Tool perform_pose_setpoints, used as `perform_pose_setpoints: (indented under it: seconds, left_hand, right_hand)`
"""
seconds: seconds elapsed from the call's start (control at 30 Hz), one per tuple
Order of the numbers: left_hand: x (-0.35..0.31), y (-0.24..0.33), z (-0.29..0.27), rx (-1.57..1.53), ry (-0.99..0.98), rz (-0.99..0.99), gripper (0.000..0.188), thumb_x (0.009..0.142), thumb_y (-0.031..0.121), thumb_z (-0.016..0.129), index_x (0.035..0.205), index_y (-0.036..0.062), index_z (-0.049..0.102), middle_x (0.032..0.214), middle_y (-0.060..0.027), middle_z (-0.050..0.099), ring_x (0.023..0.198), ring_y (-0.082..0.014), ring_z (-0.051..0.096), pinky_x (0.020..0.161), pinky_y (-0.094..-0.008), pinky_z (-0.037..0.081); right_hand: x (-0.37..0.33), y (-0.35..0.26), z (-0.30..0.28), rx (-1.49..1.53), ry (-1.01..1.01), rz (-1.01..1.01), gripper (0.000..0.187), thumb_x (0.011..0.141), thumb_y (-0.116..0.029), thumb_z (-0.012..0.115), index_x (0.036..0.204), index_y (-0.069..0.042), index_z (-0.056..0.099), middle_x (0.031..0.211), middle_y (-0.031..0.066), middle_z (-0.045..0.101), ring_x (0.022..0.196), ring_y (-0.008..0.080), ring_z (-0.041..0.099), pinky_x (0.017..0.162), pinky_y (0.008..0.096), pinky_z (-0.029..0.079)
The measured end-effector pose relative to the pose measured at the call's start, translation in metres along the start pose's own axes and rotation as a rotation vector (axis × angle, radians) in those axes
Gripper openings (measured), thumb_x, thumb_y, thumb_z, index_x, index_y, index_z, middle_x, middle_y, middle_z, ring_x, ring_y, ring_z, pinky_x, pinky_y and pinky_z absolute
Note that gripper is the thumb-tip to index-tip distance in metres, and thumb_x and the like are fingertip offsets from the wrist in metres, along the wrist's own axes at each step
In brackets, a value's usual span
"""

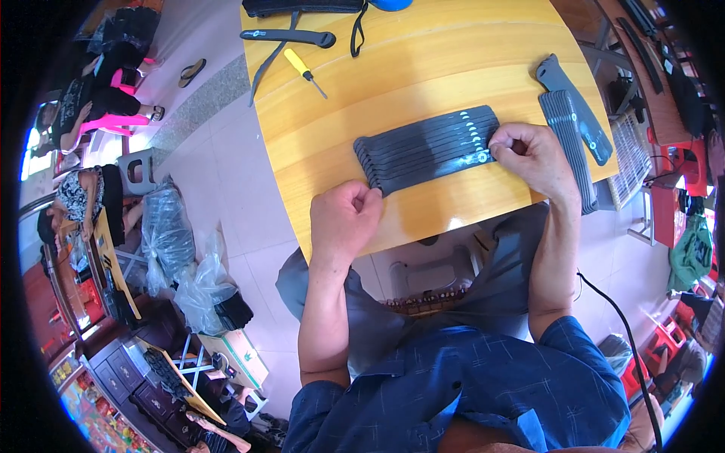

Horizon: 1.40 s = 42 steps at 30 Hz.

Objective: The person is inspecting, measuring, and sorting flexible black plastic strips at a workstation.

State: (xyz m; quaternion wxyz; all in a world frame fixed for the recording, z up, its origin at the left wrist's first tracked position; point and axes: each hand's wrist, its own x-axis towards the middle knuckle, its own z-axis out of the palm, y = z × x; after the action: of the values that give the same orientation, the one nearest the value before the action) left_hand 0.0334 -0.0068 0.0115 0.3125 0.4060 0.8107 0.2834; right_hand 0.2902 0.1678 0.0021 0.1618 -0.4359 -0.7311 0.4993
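Observation:
A row of flat black straps point(427, 147) lies overlapped like a fan on the wooden table point(408, 79) before me. Their rounded ends are at the left, and small pale marks run across them near the right. My left hand point(346, 219) is closed in a pinch at the near left corner of the row, on the end of the nearest strap. At the right end, my right hand point(532, 158) pinches the edge of the straps with thumb and forefinger. The fingertips partly hide what they grip.
Right of the row lie a stack of black straps point(566, 147) and more straps point(578, 109). A yellow-handled screwdriver point(302, 66), a single strap point(287, 36) and a black pouch point(302, 6) are at the far left. Other people sit at the left, near plastic-wrapped bundles point(168, 226).

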Motion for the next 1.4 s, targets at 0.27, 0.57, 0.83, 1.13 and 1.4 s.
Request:
perform_pose_setpoints:
  seconds: [0.27, 0.57, 0.83, 1.13, 1.4]
  left_hand:
    - [0.000, 0.000, -0.001, 0.060, 0.006, -0.002, 0.021, 0.085, 0.017, 0.070, 0.073, 0.0004, 0.068, 0.059, -0.0117, 0.064, 0.050, -0.0203, 0.060, 0.053, -0.0331, 0.047]
    - [-0.001, 0.002, -0.001, 0.062, 0.024, -0.002, 0.021, 0.085, 0.016, 0.071, 0.072, -0.0003, 0.067, 0.057, -0.0114, 0.062, 0.048, -0.0185, 0.056, 0.052, -0.0330, 0.046]
    - [0.000, 0.002, 0.000, 0.108, 0.029, 0.007, 0.021, 0.084, 0.017, 0.070, 0.073, -0.0003, 0.069, 0.060, -0.0139, 0.065, 0.051, -0.0235, 0.062, 0.055, -0.0349, 0.048]
    - [0.003, 0.003, -0.003, 0.114, -0.001, -0.023, 0.025, 0.085, 0.022, 0.067, 0.073, 0.0004, 0.070, 0.065, -0.0181, 0.066, 0.058, -0.0338, 0.064, 0.060, -0.0396, 0.051]
    - [-0.001, -0.002, -0.001, 0.177, 0.039, 0.020, 0.026, 0.085, 0.025, 0.068, 0.072, 0.0016, 0.070, 0.067, -0.0193, 0.067, 0.062, -0.0356, 0.066, 0.062, -0.0424, 0.053]
  right_hand:
    - [0.000, -0.001, 0.004, -0.032, 0.023, 0.003, 0.008, 0.088, -0.004, 0.068, 0.081, 0.001, 0.065, 0.071, -0.0062, 0.058, 0.067, 0.0012, 0.049, 0.059, 0.0204, 0.042]
    - [0.000, -0.003, 0.005, -0.081, 0.040, 0.002, 0.006, 0.085, -0.003, 0.068, 0.080, 0.000, 0.065, 0.068, -0.0049, 0.058, 0.066, 0.0020, 0.049, 0.059, 0.0222, 0.043]
    - [0.001, -0.008, 0.008, -0.158, 0.104, 0.000, 0.006, 0.082, -0.003, 0.068, 0.078, 0.000, 0.064, 0.064, -0.0018, 0.057, 0.063, 0.0038, 0.050, 0.058, 0.0240, 0.044]
    - [0.003, -0.010, 0.012, -0.248, 0.151, 0.016, 0.007, 0.076, -0.009, 0.069, 0.076, -0.002, 0.066, 0.062, 0.0110, 0.062, 0.056, 0.0181, 0.060, 0.058, 0.0323, 0.049]
    - [0.001, -0.015, 0.014, -0.343, 0.204, -0.007, 0.010, 0.075, -0.014, 0.072, 0.077, -0.005, 0.068, 0.065, 0.0131, 0.066, 0.063, 0.0268, 0.067, 0.063, 0.0381, 0.054]
